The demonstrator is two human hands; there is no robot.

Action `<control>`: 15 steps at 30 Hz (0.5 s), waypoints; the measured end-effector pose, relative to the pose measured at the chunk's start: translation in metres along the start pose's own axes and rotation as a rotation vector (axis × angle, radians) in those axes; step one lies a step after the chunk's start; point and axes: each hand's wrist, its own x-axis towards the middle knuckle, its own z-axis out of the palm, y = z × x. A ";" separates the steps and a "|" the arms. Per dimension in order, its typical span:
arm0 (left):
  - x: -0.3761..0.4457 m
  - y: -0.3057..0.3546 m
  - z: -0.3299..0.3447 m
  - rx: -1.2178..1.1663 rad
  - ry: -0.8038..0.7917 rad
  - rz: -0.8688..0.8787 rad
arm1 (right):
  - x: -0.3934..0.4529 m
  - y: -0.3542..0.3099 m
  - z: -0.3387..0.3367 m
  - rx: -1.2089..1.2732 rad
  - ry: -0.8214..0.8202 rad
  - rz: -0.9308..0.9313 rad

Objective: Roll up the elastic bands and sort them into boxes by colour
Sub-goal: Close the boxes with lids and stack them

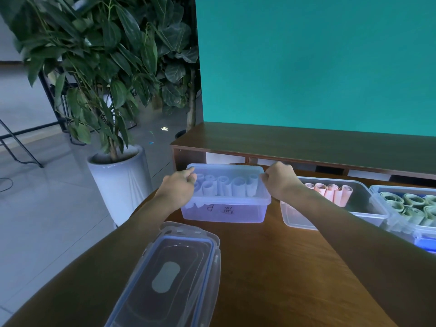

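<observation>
Left hand [180,185] and right hand [280,182] grip the ends of the blue box [226,212], fingers curled over its rim, on the worktop [271,267].

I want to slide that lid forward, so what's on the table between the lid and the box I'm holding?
Nothing: the head view shows only bare table between the lid and the box of pale blue rolls.

We seem to be in an office or studio lounge, not a home. Beyond our hands a flat teal backdrop [316,60] stands behind a low wooden shelf unit [306,145]. Left of them, 2 large potted plants [106,67] rise from a glossy grey tiled floor [47,208], with black metal furniture legs [21,147] farther left.
</observation>
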 end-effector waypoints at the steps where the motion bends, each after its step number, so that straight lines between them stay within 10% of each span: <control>1: 0.002 -0.001 -0.002 0.008 -0.005 0.004 | 0.003 0.000 0.001 0.012 -0.001 0.006; 11: 0.011 0.013 -0.010 0.216 0.065 0.080 | -0.002 -0.020 0.001 -0.131 0.085 -0.159; 15: 0.010 0.022 -0.012 0.204 0.006 0.167 | 0.005 -0.018 0.015 -0.089 -0.114 -0.234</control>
